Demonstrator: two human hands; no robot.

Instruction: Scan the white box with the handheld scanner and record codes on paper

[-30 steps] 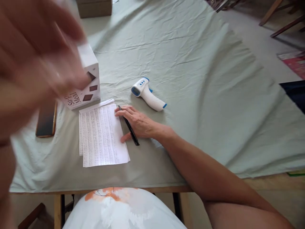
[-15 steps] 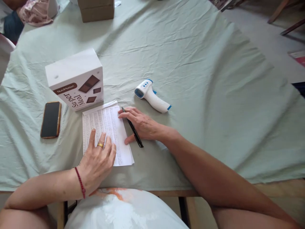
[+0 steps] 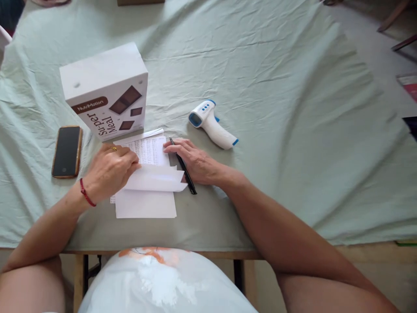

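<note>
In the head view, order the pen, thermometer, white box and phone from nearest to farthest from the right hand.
1. Pen: held in the right hand.
2. Thermometer: just beyond the hand.
3. White box: to the hand's left.
4. Phone: farthest left.

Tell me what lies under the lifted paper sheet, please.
Under the lifted paper sheet, a white page shows its lower part, without visible writing; the upper part is covered.

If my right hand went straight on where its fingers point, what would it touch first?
Your right hand would likely meet the written page first, right beside its fingertips; their exact height is unclear.
</note>
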